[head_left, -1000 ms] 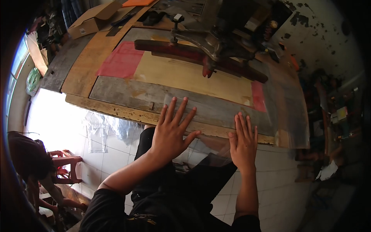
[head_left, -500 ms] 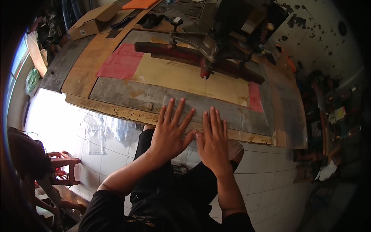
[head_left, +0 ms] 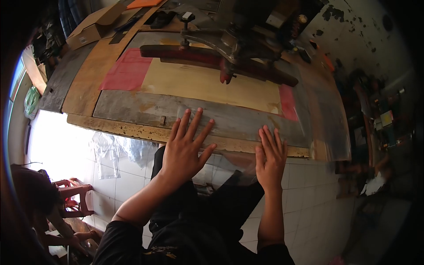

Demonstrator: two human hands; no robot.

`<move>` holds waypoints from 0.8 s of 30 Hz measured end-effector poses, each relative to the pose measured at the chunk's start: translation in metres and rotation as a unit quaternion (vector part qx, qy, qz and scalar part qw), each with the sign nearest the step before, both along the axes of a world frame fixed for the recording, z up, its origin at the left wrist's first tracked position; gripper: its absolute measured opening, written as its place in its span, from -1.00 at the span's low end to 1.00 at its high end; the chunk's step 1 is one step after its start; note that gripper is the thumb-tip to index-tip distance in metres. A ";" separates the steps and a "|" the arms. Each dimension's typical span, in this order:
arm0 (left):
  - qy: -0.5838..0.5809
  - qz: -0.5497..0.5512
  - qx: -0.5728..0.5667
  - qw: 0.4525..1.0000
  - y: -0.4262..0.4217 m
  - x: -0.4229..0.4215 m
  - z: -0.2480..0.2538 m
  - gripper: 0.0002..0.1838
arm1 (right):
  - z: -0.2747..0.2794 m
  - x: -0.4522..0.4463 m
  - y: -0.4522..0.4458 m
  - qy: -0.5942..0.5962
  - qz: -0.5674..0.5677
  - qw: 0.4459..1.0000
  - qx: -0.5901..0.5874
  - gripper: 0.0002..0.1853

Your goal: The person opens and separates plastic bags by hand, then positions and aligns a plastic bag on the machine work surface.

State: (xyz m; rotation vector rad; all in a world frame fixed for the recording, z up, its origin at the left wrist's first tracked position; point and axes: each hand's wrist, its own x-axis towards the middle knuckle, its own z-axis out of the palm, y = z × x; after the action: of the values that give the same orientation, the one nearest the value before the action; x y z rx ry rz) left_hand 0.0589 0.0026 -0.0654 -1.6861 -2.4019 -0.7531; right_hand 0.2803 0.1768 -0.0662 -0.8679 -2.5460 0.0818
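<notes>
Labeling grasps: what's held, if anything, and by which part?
Nothing looks gripped: the left hand and right hand are open, palm down, over a clear plastic sheet.

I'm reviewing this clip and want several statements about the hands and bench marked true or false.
1. The left hand and right hand are at the near edge of the worktable. True.
2. The right hand is clenched in a fist. False: it is open.
3. The two hands are touching. False: a gap separates them.
4. The yellow sheet has a red patch at each end. True.
5. The cardboard box is right of the yellow sheet. False: it is to the left.
</notes>
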 end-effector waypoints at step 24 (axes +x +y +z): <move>0.034 0.020 0.030 0.999 -0.008 -0.011 -0.011 -0.24 | -0.012 0.011 0.000 0.023 -0.074 0.997 0.010 -0.40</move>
State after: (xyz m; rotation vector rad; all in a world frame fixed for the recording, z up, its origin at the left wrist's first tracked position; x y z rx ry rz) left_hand 0.0481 -0.0059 -0.0761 -1.6099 -2.3362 -0.7434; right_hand 0.2911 0.1770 -0.0780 -1.0305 -2.4270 0.0303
